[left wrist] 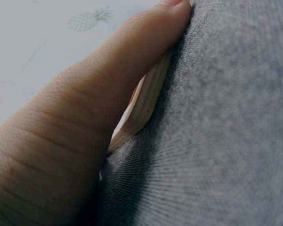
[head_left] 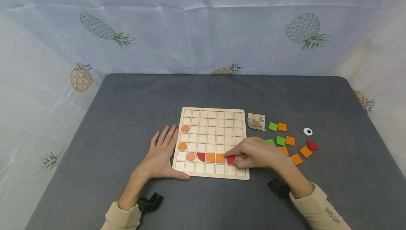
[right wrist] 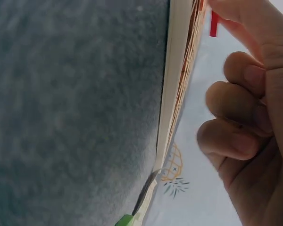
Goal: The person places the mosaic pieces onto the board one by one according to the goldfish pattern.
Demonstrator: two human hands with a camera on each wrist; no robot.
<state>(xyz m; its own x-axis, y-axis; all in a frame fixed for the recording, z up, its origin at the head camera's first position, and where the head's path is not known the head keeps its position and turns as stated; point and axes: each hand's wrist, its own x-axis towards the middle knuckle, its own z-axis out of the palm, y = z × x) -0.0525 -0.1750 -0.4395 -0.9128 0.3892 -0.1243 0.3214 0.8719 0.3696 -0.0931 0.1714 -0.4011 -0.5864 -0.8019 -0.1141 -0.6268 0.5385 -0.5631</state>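
A square wooden grid board (head_left: 211,130) lies on the dark table. My left hand (head_left: 161,156) rests flat at its lower left corner, fingers spread along the left side and thumb (left wrist: 108,80) against the front edge. With thumb and forefinger, my right hand (head_left: 258,151) pinches a red quarter-circle tile (head_left: 230,159) at the board's lower right; in the right wrist view this tile (right wrist: 213,24) appears above the board surface. Left of it in that row sit two orange square tiles (head_left: 210,157), another red quarter-circle tile (head_left: 201,156) and a salmon disc (head_left: 190,156).
Two orange discs (head_left: 185,128) sit in the board's left column. A small pattern card (head_left: 256,122) lies right of the board. Beyond it are several green squares (head_left: 281,141), several orange squares (head_left: 306,151), a red quarter-circle (head_left: 312,145) and a white eye disc (head_left: 307,131).
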